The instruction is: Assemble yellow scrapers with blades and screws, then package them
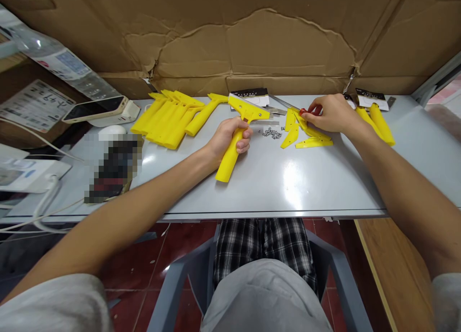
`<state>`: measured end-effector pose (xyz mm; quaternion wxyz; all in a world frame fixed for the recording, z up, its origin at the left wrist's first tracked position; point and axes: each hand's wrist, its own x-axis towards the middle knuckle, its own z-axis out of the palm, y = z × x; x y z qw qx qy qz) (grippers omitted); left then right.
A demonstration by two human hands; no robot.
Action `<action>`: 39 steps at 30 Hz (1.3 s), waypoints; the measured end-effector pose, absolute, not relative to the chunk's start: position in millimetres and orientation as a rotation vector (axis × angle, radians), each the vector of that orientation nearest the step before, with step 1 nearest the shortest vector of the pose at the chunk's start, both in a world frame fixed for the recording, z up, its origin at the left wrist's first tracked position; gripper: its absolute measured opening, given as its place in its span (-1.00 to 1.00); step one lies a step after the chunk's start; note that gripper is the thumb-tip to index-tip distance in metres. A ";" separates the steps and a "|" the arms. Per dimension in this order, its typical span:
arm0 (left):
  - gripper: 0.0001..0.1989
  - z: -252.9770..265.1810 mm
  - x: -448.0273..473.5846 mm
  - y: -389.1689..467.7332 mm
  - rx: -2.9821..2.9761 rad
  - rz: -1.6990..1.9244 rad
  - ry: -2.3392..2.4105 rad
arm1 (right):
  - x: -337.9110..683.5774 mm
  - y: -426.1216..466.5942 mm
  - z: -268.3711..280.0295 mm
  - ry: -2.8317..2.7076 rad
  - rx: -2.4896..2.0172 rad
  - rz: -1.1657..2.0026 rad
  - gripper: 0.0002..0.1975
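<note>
My left hand (230, 139) is wrapped around the handle of a yellow scraper (227, 159), whose wide head with a blade along its top edge points away from me. A screw shows in the right part of that head. My right hand (329, 113) closes on the red handle of a screwdriver (305, 111), its metal shaft reaching left over the table. Under and beside the right hand lie several loose yellow cover plates (290, 136). A small heap of screws (272, 133) sits between the two hands, with flat metal blades (265, 123) just behind it.
Several yellow scrapers (169, 120) lie in a row at left. More yellow handles (382, 124) and black-and-white packets (249, 96) are on the grey table (259, 188). A phone (95, 108), a plastic bottle (65, 58) and cables crowd the left end. Cardboard (266, 43) stands behind.
</note>
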<state>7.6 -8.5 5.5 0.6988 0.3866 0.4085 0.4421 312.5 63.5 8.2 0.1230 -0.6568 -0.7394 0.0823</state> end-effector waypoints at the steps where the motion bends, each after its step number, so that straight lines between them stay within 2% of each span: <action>1: -0.73 5.9 7.9 -8.4 0.847 0.989 0.914 | 313.3 64.2 7.8 -2.168 -1.912 0.248 -0.53; 5: -0.72 5.9 8.2 -8.5 0.839 1.007 0.918 | 319.2 64.3 12.6 -2.166 -1.906 0.271 -0.61; 10: -0.74 2.4 6.4 -7.2 0.857 1.017 0.883 | 328.4 58.7 31.9 -1.910 -1.776 0.246 -0.63; 17: -0.76 -1.5 5.1 -4.4 0.824 1.054 0.834 | 320.9 52.7 55.7 -1.434 -1.223 0.342 -0.55; 23: -0.74 -1.6 6.3 -5.2 0.827 1.066 0.843 | 305.8 42.9 68.7 -1.327 -0.727 0.419 -0.49; 34: -0.72 -0.8 5.4 -7.7 0.919 1.069 0.860 | 294.6 41.5 67.8 -1.235 -0.711 0.477 -0.51; 39: -0.73 -0.3 7.2 -8.2 0.931 1.064 0.865 | 296.4 43.2 62.8 -1.329 -0.870 0.455 -0.49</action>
